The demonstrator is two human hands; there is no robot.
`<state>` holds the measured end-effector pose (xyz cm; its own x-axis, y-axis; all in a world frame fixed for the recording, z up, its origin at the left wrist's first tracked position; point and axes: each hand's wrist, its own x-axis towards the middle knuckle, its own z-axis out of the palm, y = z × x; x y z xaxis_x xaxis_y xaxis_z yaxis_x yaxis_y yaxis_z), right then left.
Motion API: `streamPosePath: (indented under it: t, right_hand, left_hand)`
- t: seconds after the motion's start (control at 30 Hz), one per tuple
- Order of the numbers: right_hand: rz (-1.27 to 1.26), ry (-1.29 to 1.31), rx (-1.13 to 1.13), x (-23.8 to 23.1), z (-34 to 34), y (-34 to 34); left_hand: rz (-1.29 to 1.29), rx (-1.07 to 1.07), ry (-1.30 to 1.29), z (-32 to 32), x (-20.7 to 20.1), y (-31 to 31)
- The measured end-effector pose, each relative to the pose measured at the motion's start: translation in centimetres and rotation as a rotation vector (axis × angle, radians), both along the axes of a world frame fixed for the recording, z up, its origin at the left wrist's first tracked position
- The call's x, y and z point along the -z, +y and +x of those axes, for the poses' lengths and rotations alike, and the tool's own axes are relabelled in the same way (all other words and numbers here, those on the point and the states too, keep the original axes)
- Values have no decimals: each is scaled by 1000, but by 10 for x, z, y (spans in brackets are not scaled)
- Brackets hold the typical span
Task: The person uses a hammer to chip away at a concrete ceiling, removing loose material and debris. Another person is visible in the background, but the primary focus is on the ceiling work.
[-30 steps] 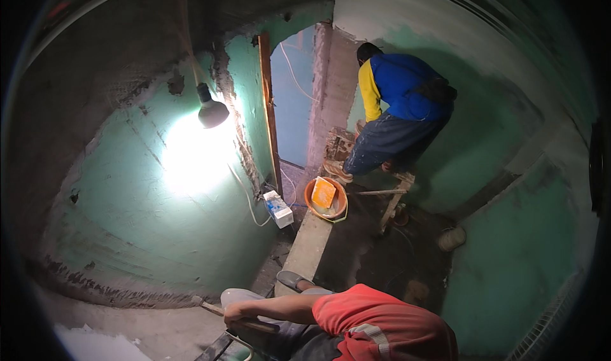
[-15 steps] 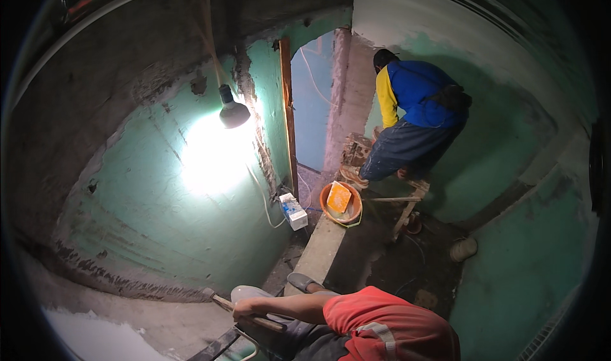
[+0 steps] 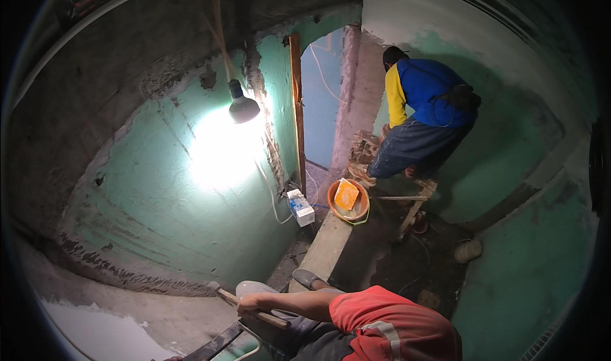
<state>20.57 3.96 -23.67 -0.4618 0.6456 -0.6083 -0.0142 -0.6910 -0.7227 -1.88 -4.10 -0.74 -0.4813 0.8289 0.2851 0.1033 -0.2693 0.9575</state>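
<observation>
In a red sleeve, my right arm reaches left across my grey trousers. My right hand (image 3: 248,305) is closed around a wooden-handled tool (image 3: 270,319), held at a slant over my knee (image 3: 253,289). Its small grey end points toward the lower edge of the green wall (image 3: 172,246); whether it touches is unclear. The exact kind of tool cannot be made out. Below my knee shows a slippered foot (image 3: 307,278). My left hand is not recognisable in the picture. A dark ladder-like bar (image 3: 213,345) lies at the bottom, beside my leg.
A lit bulb (image 3: 243,110) hangs by the left wall. An orange bucket (image 3: 331,195) holding an orange-and-white item stands on a ledge (image 3: 328,253); a white box (image 3: 300,209) with wires is beside it. A co-worker in blue and yellow (image 3: 436,90) bends over beyond, near a wooden bench (image 3: 414,215).
My view has swung slightly left, so the room shifts right in it. My right hand keeps its grip on the tool. The co-worker stays bent over.
</observation>
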Motion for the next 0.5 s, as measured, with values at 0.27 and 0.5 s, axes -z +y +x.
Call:
streamPosePath:
  t: [0.27, 0.5]
  right_hand:
    - [-88, 61, 57, 9, 0, 1]
    - [171, -213, 134, -41, 5, -3]
  left_hand:
    - [5, 4, 2, 4, -3, 3]
    - [49, -36, -19, -7, 5, -3]
